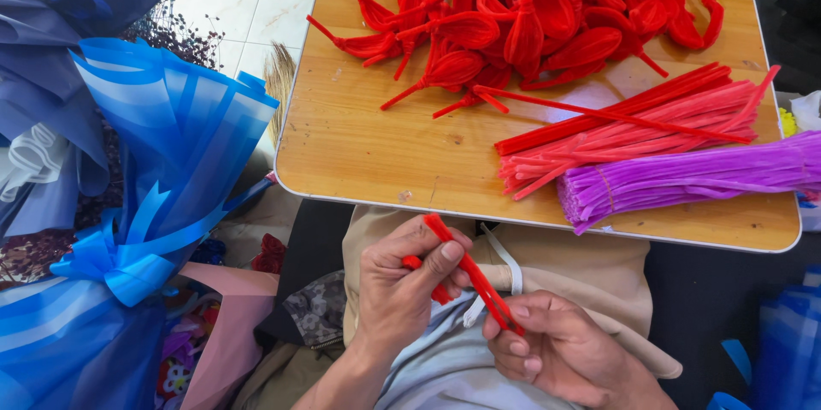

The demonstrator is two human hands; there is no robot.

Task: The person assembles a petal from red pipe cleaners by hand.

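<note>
So you've got a red pipe cleaner (pixel 466 277) folded between both hands, down in your lap just below the near edge of the bench (pixel 359 149). Your left hand (pixel 402 282) has a tight grip on the upper part, thumb and fingers pinched around the bent top end, with a bit of red poking out under the fingers. Your right hand (pixel 560 350) pinches the lower end of that same pipe cleaner between thumb and fingertips, so the piece runs at a slant from upper left to lower right between the two hands.

Up on the bench there's a big heap of finished red loops (pixel 530 12) at the far side. Just beside it, on the right, lies a bundle of straight red and pink pipe cleaners (pixel 633 132), and right against that, nearer to you, a bundle of purple pipe cleaners (pixel 684 179) that reaches to the right edge.

Off to your left, well apart from the hands, sits a bouquet wrap in blue sheets with a blue ribbon bow (pixel 128 269) tied on it
</note>
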